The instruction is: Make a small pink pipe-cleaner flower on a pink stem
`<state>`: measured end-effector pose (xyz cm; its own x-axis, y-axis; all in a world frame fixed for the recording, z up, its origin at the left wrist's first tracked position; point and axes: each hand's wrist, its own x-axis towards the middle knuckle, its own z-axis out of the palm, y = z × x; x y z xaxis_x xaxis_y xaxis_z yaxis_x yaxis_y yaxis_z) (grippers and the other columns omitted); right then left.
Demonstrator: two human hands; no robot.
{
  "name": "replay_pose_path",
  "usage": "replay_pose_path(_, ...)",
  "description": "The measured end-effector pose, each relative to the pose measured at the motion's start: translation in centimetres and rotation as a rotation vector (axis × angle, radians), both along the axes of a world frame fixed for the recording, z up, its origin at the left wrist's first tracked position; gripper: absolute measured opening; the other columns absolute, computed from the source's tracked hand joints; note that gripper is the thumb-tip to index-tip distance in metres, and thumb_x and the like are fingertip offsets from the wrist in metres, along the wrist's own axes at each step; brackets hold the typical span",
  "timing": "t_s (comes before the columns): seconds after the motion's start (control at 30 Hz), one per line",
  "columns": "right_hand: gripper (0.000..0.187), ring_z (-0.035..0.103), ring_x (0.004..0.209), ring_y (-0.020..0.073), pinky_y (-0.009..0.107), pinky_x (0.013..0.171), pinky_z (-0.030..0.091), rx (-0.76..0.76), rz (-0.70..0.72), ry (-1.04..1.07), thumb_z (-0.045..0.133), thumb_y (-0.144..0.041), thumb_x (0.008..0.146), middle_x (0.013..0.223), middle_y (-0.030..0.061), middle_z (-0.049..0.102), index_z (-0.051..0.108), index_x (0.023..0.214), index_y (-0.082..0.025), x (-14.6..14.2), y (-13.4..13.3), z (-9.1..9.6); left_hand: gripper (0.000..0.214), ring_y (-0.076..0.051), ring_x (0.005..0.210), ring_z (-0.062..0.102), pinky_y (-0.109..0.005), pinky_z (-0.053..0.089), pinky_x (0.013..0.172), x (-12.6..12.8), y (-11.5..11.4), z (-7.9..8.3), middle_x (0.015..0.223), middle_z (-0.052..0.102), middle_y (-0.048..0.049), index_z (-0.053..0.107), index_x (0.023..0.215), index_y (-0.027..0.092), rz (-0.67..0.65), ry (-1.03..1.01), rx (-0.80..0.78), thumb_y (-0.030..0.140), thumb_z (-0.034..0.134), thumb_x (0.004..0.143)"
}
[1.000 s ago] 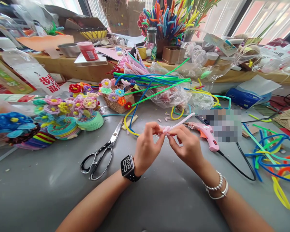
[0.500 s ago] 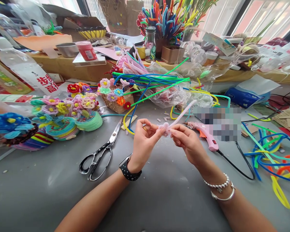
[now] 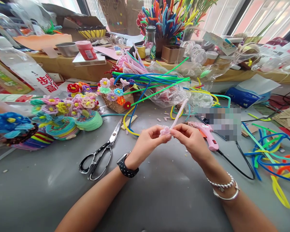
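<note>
Between my two hands is a pale pink pipe cleaner [image 3: 180, 112], one end curled into small petal-like loops and the other sticking up and away. My left hand [image 3: 149, 141] pinches the looped part between thumb and fingers. At the base of the straight length, my right hand [image 3: 189, 138] is closed on the same pipe cleaner with thumb and fingertips. A pink hot glue gun [image 3: 210, 138] lies just beyond my right hand, partly covered by it. Scissors [image 3: 99, 154] with black-and-white handles rest left of my left hand, blades slightly apart.
Pots of fuzzy flowers [image 3: 87, 111] and a flower-filled wicker basket [image 3: 120, 98] stand at the left and back. Green and blue pipe cleaners [image 3: 157, 79] lie on plastic bags. More loose pipe cleaners [image 3: 273, 158] tangle at the right. A clear bottle [image 3: 21, 64] leans at far left.
The pipe cleaner's free end has swung left and stands steeper. My left hand has turned flatter around the loops, and my right hand has shifted slightly.
</note>
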<state>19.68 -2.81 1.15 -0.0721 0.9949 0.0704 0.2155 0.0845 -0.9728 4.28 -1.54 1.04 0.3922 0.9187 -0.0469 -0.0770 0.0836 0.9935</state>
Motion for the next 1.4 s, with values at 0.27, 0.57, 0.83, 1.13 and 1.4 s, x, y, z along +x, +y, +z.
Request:
replay_pose_path(0.27,0.018,0.049,0.06,0.0101,0.021,0.053,0.038,0.016,0.011,-0.011,0.057,-0.033,0.074,0.066,0.0,0.055,0.056,0.071,-0.015,-0.1,-0.1,0.3,0.019,-0.011,0.068,0.059,-0.024,0.047,0.068,0.0,0.0,0.0,0.071,0.063,-0.0023,0.062,0.075,0.012,-0.022,-0.112,-0.174,0.028,0.066,0.066)
replay_pose_path(0.57,0.017,0.04,0.051,0.0059,0.019,0.045,0.032,0.065,-0.077,0.109,0.057,-0.03,0.075,0.058,-0.0042,0.047,0.052,0.068,-0.016,-1.0,-0.5,-0.4,0.014,-0.011,0.066,0.06,-0.026,0.048,0.07,0.6,-0.5,-0.1,0.067,0.064,-0.0011,0.064,0.073,0.012,0.093,-0.261,-0.25,0.025,0.066,0.066)
replay_pose_path(0.83,0.015,0.039,0.05,0.0054,0.018,0.045,0.031,0.106,-0.099,0.204,0.055,-0.028,0.078,0.06,-0.0046,0.047,0.051,0.07,-0.017,-1.9,-0.9,-1.1,0.01,-0.011,0.064,0.061,-0.024,0.049,0.067,0.6,-0.3,-0.4,0.066,0.065,-0.0008,0.065,0.069,0.013,0.077,-0.324,-0.27,0.023,0.065,0.067)
replay_pose_path(1.13,0.03,0.046,0.05,0.0092,0.021,0.047,0.035,0.117,-0.161,-0.1,0.047,-0.04,0.08,0.06,0.0008,0.057,0.062,0.071,-0.015,1.4,0.6,0.3,0.015,-0.013,0.075,0.061,-0.026,0.046,0.076,-0.9,0.8,0.7,0.076,0.068,-0.0026,0.067,0.077,0.015,0.18,-0.141,-0.08,0.025,0.067,0.064)
replay_pose_path(1.4,0.02,0.057,0.058,0.0162,0.023,0.047,0.032,-0.275,0.078,-1.137,0.059,-0.036,0.065,0.062,0.0044,0.066,0.067,0.061,-0.019,7.0,1.5,-0.2,0.022,-0.011,0.072,0.061,-0.024,0.048,0.073,-1.6,1.5,0.7,0.076,0.066,-0.0021,0.064,0.08,0.016,0.366,-0.177,0.006,0.026,0.069,0.062)
